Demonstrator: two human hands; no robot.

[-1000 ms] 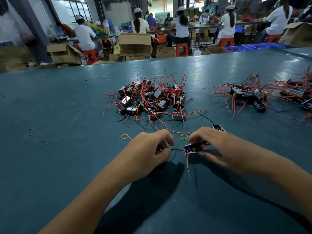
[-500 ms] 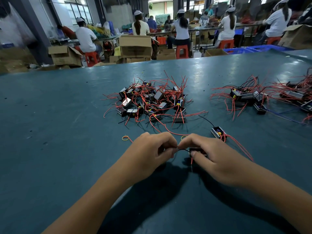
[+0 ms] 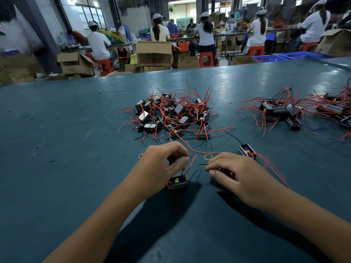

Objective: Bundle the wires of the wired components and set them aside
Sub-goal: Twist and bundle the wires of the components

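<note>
Two hands are seen low over the teal table [image 3: 57, 130], each busy with its own small piece. The left hand [image 3: 161, 164] is curled, and the red and black wires [image 3: 187, 168] of a small black component [image 3: 177, 182] are pinched at its fingertips; that component is set on the table right under the hand, near and slightly left of centre. The right hand [image 3: 241, 177] is curled over a second component [image 3: 226, 172], mostly hidden beneath the fingers, with a thin black wire tip poking out to the left; a grip on it is indicated, though how tight cannot be told. The two hands are held apart, with bare table between them.

Just beyond the right hand, a third component [image 3: 247, 151] is found lying on the table, its red leads trailing near and right. A yellow rubber band [image 3: 208, 157] is spotted between the hands on the far side, and another band [image 3: 141, 155] is half hidden at the left hand's far edge. Farther off, a tangled pile [image 3: 171, 114] of components with red wires is heaped at the centre, and a second heap [image 3: 281, 111] is laid to the far right. Seated workers are seen at benches in the background.
</note>
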